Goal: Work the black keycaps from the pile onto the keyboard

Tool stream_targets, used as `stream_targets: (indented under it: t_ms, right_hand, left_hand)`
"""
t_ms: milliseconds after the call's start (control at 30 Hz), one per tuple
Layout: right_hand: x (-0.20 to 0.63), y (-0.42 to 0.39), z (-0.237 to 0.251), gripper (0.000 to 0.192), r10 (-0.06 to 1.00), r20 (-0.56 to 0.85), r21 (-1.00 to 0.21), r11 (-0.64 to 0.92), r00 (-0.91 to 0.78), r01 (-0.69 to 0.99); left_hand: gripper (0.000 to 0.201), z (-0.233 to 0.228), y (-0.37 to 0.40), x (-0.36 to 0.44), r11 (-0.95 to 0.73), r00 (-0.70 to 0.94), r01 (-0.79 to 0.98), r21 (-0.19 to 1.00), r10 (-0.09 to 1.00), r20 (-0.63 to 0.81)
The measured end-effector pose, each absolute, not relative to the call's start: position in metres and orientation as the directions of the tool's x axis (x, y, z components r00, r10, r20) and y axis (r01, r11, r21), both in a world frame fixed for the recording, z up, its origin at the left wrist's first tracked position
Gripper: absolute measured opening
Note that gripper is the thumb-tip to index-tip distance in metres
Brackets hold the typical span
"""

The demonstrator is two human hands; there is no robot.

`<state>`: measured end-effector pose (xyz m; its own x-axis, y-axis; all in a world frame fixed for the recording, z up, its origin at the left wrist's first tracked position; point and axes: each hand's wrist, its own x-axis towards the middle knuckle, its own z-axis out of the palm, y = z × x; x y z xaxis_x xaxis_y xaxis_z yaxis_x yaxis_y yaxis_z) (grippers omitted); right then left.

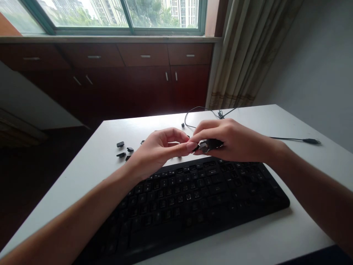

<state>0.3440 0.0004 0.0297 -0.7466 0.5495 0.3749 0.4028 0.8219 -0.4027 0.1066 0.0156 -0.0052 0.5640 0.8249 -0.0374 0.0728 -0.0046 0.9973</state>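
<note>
Room: dark wooden cabinets (pixel 143 73) run below a window (pixel 121 14) at 12 o'clock; a beige curtain (pixel 248 51) hangs at 1 o'clock beside a grey wall.
Surface: white table (pixel 275 235), lit from the window side.
Keyboard: black keyboard (pixel 193 206) lies across the near half of the table, tilted so its right end sits further away; several key positions look bare, though the darkness makes it hard to count them.
Left hand: the left hand (pixel 157 149) hovers just above the keyboard's far edge, fingers curled inward, thumb and forefinger pinched toward the piece in the other hand; whether they actually grip it cannot be told.
Right hand: the right hand (pixel 234 141) is closed around a small black keycap (pixel 206 145), held between thumb and fingers, its pale underside showing.
Held piece: at the centre of the view, between both hands, over the keyboard's top row.
Loose keycaps: a scatter of loose keycaps (pixel 122 150) rests on the table at 10 o'clock from the hands, well apart from them.
Cable: a thin black cable (pixel 289 138) curls at 12 o'clock behind the hands and runs to 3 o'clock, ending in a plug (pixel 311 141).
</note>
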Motion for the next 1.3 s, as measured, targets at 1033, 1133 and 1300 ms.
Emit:
stream_targets:
  t_ms: [1033,1133,1300]
  right_hand:
    - [0.452,-0.147,-0.055,0.038,0.921,0.264,-0.545,0.386,-0.285,0.744]
    - [0.456,-0.148,-0.056,0.041,0.919,0.246,-0.54,0.394,-0.308,0.744]
    - [0.458,-0.147,-0.054,0.042,0.92,0.251,-0.54,0.39,-0.299,0.746]
  left_hand:
    - [0.034,-0.041,-0.057,0.188,-0.952,0.948,0.085,0.292,0.168,0.271]
    - [0.036,-0.042,-0.057,0.188,-0.952,0.948,0.085,0.294,0.168,0.27]
    - [0.043,-0.042,-0.058,0.19,-0.955,0.948,0.094,0.281,0.172,0.268]
